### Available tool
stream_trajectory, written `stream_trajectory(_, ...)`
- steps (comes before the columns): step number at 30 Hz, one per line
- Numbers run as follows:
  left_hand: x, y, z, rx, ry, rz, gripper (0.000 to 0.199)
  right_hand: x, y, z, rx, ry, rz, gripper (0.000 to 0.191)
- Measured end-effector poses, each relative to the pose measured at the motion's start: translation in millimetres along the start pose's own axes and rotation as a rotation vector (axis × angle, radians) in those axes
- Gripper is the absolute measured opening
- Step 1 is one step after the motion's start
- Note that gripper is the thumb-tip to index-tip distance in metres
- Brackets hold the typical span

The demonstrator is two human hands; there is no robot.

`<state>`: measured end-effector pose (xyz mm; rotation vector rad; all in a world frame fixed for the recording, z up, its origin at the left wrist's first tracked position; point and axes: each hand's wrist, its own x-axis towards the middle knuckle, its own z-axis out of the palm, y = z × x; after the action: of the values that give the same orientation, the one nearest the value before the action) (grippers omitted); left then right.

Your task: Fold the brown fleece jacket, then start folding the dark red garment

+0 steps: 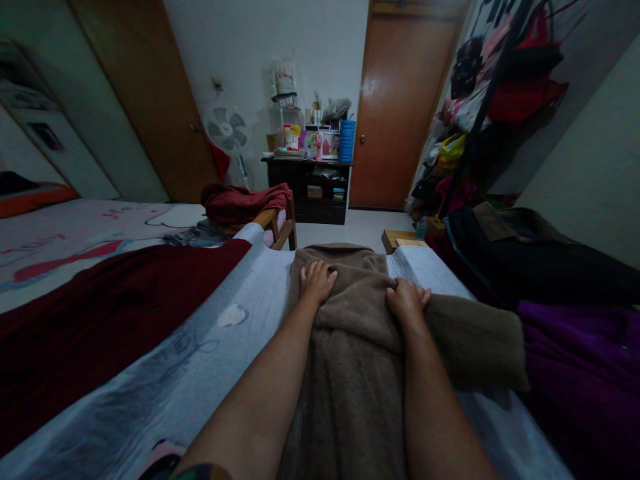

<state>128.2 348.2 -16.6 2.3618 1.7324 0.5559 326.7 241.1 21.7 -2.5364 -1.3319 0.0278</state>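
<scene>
A brown fleece jacket (pixel 357 373) lies lengthwise before me on the bed, its surface creased between my two hands. One sleeve (pixel 475 337) sticks out to the right, and the far end is folded near the bed's edge. My left hand (pixel 319 281) rests on the upper left of the fleece, fingers stretched out and apart. At the jacket's right side, where the sleeve begins, my right hand (pixel 407 300) has its fingers curled into the cloth. The fabric under both palms is hidden.
The jacket lies on a grey-blue bedsheet (pixel 235 353). Dark red cloth (pixel 120 313) spreads on the left; purple cloth (pixel 580 353) and dark clothes (pixel 545 260) are piled on the right. Beyond the bed stand a fan (pixel 227 130), a dark cabinet (pixel 307 193) and a wooden door (pixel 395 113).
</scene>
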Motion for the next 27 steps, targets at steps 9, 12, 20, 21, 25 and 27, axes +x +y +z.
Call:
stream_trajectory(9,1,0,-7.2,-0.132,0.005,-0.075,0.05,0,-2,-45,0.199,0.123,-0.224,0.025)
stream_trajectory(12,1,0,-8.7,-0.136,0.01,-0.052,0.05,-3,-1,-60,0.285,0.169,-0.199,0.021)
stream_trajectory(20,-2,4,-3.8,-0.016,0.014,-0.003,0.06,0,18,-47,0.161,0.08,-0.048,0.022)
stream_trajectory(21,-3,5,-2.8,0.015,0.006,-0.008,0.061,1,21,-40,0.14,0.04,-0.043,0.024)
stream_trajectory(25,-4,8,1.0,0.092,0.016,-0.011,0.062,-2,21,-27,0.032,-0.017,0.012,0.038)
stream_trajectory(27,-4,8,2.3,0.099,0.026,0.0,0.062,-4,10,-30,0.029,0.063,0.03,0.042)
